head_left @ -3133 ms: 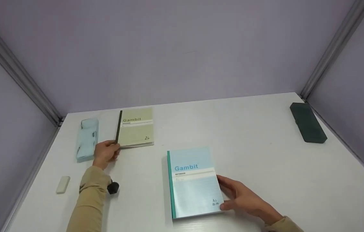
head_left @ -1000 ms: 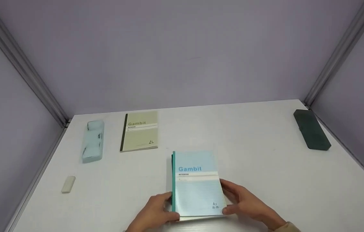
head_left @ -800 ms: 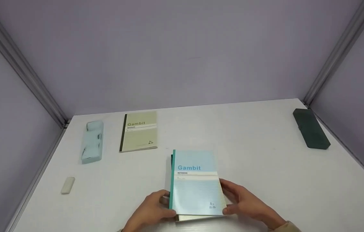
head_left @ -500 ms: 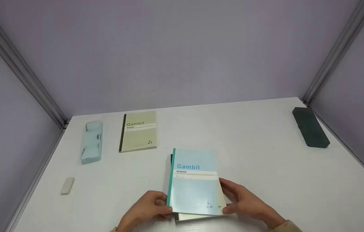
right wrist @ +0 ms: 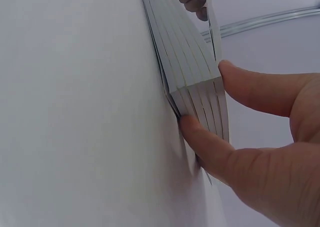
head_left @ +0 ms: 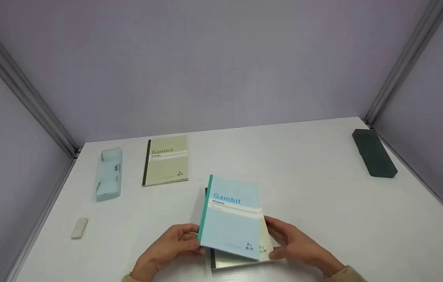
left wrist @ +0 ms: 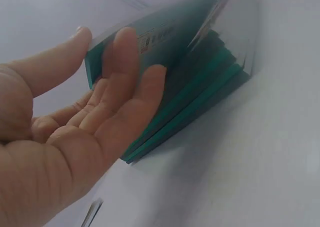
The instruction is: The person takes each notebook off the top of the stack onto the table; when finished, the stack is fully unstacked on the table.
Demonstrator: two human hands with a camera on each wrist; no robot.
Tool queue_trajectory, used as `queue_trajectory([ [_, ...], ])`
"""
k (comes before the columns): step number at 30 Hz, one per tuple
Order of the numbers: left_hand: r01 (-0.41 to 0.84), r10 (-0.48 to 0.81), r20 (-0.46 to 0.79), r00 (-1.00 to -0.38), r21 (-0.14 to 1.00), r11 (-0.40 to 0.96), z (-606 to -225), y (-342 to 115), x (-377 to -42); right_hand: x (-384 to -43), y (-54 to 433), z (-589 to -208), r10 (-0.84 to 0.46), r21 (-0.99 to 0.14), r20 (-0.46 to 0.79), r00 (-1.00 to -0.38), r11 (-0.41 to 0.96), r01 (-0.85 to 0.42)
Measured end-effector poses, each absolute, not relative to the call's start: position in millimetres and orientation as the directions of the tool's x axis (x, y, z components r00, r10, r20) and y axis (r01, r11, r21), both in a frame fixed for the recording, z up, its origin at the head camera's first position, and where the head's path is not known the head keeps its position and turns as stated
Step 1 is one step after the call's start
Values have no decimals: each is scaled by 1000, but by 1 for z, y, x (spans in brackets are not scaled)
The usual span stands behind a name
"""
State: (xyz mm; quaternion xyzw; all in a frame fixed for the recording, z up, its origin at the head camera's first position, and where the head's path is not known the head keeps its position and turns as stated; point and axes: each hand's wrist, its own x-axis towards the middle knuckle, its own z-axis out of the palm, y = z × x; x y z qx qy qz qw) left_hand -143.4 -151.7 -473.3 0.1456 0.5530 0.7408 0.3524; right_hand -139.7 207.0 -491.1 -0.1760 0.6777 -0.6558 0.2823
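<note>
In the head view, my left hand (head_left: 168,246) pinches the teal-spined edge of a light blue Gambit notebook (head_left: 229,225). That notebook is lifted and tilted off a stack of notebooks (head_left: 231,261), its left side raised. A cream cover with printing shows under its right edge. My right hand (head_left: 300,244) grips the stack's lower right side. In the right wrist view, its thumb lies on the top and a finger on the page edges of the stack (right wrist: 185,52). The left wrist view shows the lifted notebook's teal back cover (left wrist: 172,32) with a barcode, above several teal and dark spines (left wrist: 200,99).
An olive Gambit notebook (head_left: 166,160) lies at the back left of the white table (head_left: 292,156). Beside it are a light blue pencil case (head_left: 108,174) and a white eraser-like block (head_left: 79,228). A dark green case (head_left: 374,152) lies at the far right.
My left hand has left the olive notebook and taken the blue notebook's spine. The blue notebook has risen, slid left and turned, uncovering the stack beneath. My right hand has stayed at the stack.
</note>
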Motion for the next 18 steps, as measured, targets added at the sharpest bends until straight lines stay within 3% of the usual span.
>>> queue_trajectory([
  [13,-313,597,-121,-793,921,-230,-448,-141,-160,-141,208,-493,-637,-994,-103,-764,37,104],
  [18,-259,511,-111,-853,939,-229,-440,-135,-172,-140,208,-492,-632,-994,-111,-767,56,97],
])
